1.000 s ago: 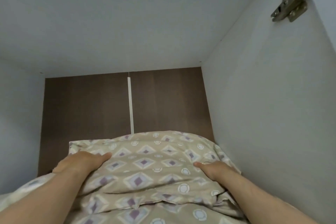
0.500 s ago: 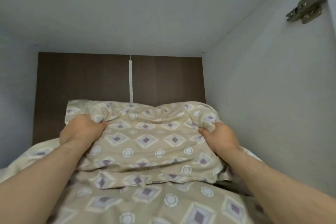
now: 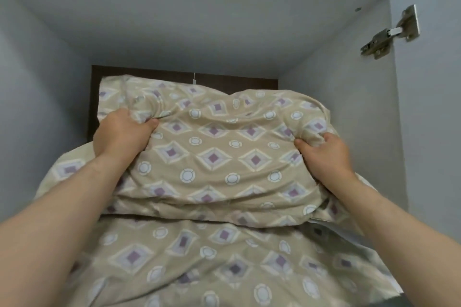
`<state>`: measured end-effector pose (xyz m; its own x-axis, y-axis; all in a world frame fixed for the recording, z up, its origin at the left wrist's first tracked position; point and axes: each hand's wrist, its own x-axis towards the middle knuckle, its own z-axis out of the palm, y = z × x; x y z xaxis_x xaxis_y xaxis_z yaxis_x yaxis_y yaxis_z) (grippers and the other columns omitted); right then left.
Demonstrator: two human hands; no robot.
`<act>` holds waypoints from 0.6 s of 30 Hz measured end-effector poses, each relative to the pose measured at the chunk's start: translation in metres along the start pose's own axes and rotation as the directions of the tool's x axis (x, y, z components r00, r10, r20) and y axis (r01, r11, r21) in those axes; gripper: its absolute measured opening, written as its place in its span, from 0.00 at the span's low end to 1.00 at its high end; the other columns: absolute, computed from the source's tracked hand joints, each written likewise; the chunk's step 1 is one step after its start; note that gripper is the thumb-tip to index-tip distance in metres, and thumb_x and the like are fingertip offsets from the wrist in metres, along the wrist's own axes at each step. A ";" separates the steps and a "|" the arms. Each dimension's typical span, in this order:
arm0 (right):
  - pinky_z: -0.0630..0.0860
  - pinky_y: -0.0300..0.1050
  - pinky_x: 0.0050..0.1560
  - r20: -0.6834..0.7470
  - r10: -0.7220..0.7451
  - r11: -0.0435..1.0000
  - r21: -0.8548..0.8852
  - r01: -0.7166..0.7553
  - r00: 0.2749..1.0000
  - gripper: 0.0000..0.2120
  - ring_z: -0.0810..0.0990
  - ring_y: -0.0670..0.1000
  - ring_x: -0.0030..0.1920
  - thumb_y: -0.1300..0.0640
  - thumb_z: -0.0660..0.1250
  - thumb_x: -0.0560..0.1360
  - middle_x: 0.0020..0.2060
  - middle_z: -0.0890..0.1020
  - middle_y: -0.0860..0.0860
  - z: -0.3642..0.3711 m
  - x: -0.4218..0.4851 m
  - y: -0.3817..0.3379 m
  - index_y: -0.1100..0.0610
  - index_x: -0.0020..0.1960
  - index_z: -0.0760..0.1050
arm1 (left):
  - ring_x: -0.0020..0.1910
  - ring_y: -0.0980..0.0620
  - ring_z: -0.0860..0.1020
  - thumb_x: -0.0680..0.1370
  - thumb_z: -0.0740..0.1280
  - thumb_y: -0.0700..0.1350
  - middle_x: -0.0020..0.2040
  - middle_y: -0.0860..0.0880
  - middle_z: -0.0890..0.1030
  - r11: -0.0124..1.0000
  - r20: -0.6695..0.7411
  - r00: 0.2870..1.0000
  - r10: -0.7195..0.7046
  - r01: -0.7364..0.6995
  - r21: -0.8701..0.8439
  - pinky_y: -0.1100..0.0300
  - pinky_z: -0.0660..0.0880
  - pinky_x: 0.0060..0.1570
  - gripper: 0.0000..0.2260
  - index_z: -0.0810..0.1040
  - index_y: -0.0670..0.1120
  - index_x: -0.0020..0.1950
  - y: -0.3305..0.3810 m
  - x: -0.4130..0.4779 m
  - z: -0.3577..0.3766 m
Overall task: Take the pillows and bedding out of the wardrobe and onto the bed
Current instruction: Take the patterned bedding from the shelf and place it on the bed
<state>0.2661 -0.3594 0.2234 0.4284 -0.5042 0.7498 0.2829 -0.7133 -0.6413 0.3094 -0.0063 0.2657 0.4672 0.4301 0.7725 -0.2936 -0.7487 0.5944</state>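
A beige pillow (image 3: 214,157) with purple diamonds and white rings lies on top of a stack inside the wardrobe compartment. My left hand (image 3: 122,134) grips a bunch of its cover near the upper left corner. My right hand (image 3: 321,154) grips its right edge, fingers curled into the fabric. Under it lies more bedding (image 3: 199,262) in the same print, spilling toward me over the shelf's front. The shelf itself is hidden.
The compartment has a grey ceiling (image 3: 187,20), a grey left wall (image 3: 37,107) and a grey right wall (image 3: 336,107), with a dark brown back panel (image 3: 237,80). A metal door hinge (image 3: 389,32) sits at the upper right on the open door's side.
My hands went from resting flat on the pillow to gripping its cover. The pillow has lifted and come toward me, covering most of the brown back panel.
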 end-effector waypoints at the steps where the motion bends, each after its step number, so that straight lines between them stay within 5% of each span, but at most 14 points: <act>1: 0.76 0.55 0.53 0.003 -0.003 1.000 0.012 0.003 1.000 0.18 0.79 0.64 0.51 0.39 0.69 0.68 0.49 0.83 0.59 -0.010 -0.004 -0.002 0.54 0.42 0.72 | 0.49 0.36 0.76 0.70 0.69 0.61 0.51 0.38 0.80 1.000 -0.002 1.000 0.000 0.000 -0.005 0.53 0.67 0.42 0.20 0.71 0.43 0.43 0.004 -0.008 -0.010; 7: 0.77 0.53 0.51 0.015 -0.016 0.997 0.074 0.015 1.000 0.22 0.80 0.61 0.50 0.38 0.69 0.67 0.48 0.83 0.57 -0.084 -0.038 -0.010 0.57 0.48 0.78 | 0.48 0.36 0.76 0.70 0.69 0.60 0.48 0.38 0.79 1.000 -0.052 0.999 -0.001 0.000 -0.023 0.52 0.67 0.41 0.20 0.71 0.42 0.41 0.031 -0.065 -0.077; 14: 0.76 0.50 0.45 0.072 -0.055 0.990 0.137 0.045 0.996 0.17 0.79 0.57 0.44 0.39 0.69 0.68 0.39 0.81 0.51 -0.162 -0.074 -0.010 0.53 0.40 0.73 | 0.40 0.43 0.69 0.70 0.70 0.58 0.37 0.46 0.70 0.999 -0.086 0.996 -0.038 0.038 -0.008 0.52 0.66 0.40 0.20 0.65 0.46 0.33 0.062 -0.135 -0.152; 18: 0.75 0.50 0.44 0.109 -0.061 0.986 0.160 0.043 0.992 0.15 0.77 0.55 0.41 0.39 0.69 0.68 0.35 0.77 0.46 -0.200 -0.096 -0.013 0.50 0.39 0.72 | 0.41 0.42 0.71 0.69 0.70 0.59 0.40 0.44 0.73 0.999 -0.114 0.992 -0.052 0.052 -0.005 0.52 0.68 0.40 0.19 0.69 0.44 0.36 0.074 -0.166 -0.194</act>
<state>0.0496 -0.3994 0.1920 0.5009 -0.4037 0.7656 0.4347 -0.6475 -0.6259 0.0484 -0.0355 0.2243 0.3837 0.5232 0.7609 -0.2731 -0.7229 0.6347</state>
